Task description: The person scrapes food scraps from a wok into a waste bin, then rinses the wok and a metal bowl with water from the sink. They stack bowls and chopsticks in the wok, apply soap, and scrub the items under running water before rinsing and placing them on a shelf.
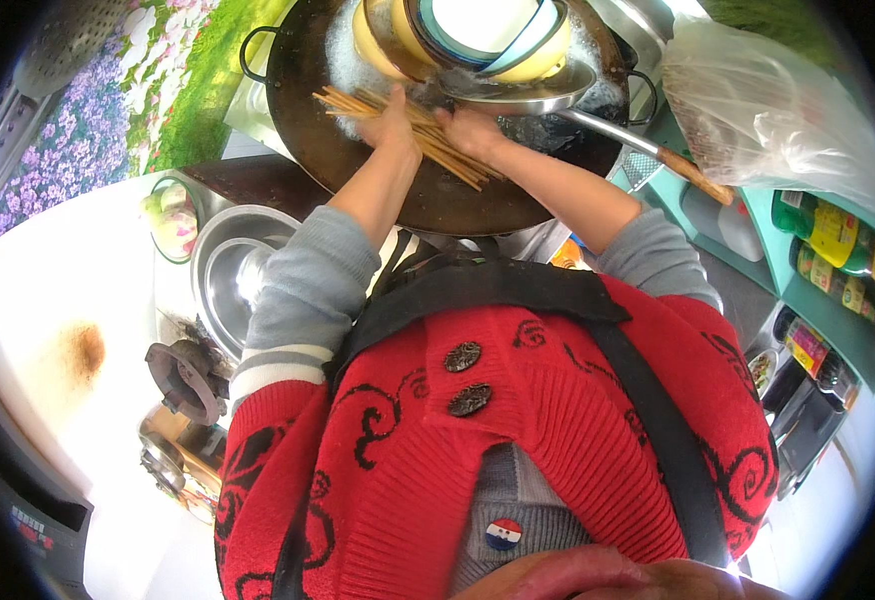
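Observation:
A bundle of wooden chopsticks (449,154) slants across the near part of a large dark wok (437,206). My left hand (391,124) is wrapped around its middle, thumb pointing away from me. Against the same bundle, a little to the right, my right hand (471,133) has its fingers curled on the sticks; its fingertips are partly hidden. Just beyond my hands lies a metal ladle (580,88), its wooden-ended handle resting over the wok's right rim. Behind it, yellow and blue-rimmed bowls (527,64) are stacked among white suds (344,56).
On the right sit a clear plastic bag (775,112) and a green shelf (820,300) with bottles (827,232). Metal basins (246,262) stand at the left, near a glass container (173,219). A perforated utensil (66,49) hangs before the flower-printed wall covering (77,161).

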Tool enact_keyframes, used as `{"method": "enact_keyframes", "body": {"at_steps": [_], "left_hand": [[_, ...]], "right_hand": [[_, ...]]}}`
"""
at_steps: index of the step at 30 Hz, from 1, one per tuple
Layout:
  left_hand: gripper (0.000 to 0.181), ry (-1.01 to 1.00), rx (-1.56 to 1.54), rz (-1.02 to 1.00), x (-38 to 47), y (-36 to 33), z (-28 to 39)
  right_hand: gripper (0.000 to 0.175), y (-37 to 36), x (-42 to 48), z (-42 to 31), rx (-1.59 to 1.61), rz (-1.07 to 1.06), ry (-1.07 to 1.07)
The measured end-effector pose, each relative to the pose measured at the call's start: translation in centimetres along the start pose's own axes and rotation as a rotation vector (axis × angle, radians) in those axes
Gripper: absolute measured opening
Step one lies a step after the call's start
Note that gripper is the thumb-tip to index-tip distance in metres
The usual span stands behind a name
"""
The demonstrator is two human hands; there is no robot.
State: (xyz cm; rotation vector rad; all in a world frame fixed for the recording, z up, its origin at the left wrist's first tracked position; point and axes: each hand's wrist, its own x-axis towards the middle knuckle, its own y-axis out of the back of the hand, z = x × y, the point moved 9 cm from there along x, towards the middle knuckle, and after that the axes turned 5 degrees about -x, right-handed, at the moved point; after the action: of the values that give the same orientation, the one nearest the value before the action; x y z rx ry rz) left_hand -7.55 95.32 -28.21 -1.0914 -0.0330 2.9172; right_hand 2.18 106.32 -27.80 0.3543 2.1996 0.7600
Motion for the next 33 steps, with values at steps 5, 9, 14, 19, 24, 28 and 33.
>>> {"method": "enact_keyframes", "body": {"at_steps": [5, 9, 14, 19, 24, 28, 33], "left_hand": [[0.026, 0.061, 0.206, -0.062, -0.6, -0.2, -0.8], [0.021, -0.212, 0.132, 0.050, -0.3, 0.8, 1.2], [0.028, 0.036, 0.141, -0.069, 1.4, -0.3, -1.3], [0.031, 0.025, 0.221, -0.097, 2.2, -0.6, -1.1], [0.025, -0.033, 0.341, 0.237, 1.5, 2.0, -0.3], [0.024, 0.330, 0.067, -0.203, 0.8, -2.1, -3.8], [0.020, 0.179, -0.029, 0.109, 1.6, 0.4, -2.3]], "right_hand": [[0.056, 0.2, -2.0, -2.5, 0.037, 0.080, 0.227], [0.043, 1.5, -3.8, -4.4, -0.117, 0.436, 0.461], [0.040, 1.0, -2.0, -4.1, -0.067, 0.371, 0.296], [0.038, 0.8, -0.8, -2.8, -0.141, 0.082, 0.050], [0.043, 0.8, -0.9, -1.6, -0.343, 0.056, 0.110], [0.042, 1.4, -0.8, -1.3, -0.308, 0.207, 0.153], [0.047, -1.3, -1.0, -0.3, -0.238, -0.071, 0.013]]}}
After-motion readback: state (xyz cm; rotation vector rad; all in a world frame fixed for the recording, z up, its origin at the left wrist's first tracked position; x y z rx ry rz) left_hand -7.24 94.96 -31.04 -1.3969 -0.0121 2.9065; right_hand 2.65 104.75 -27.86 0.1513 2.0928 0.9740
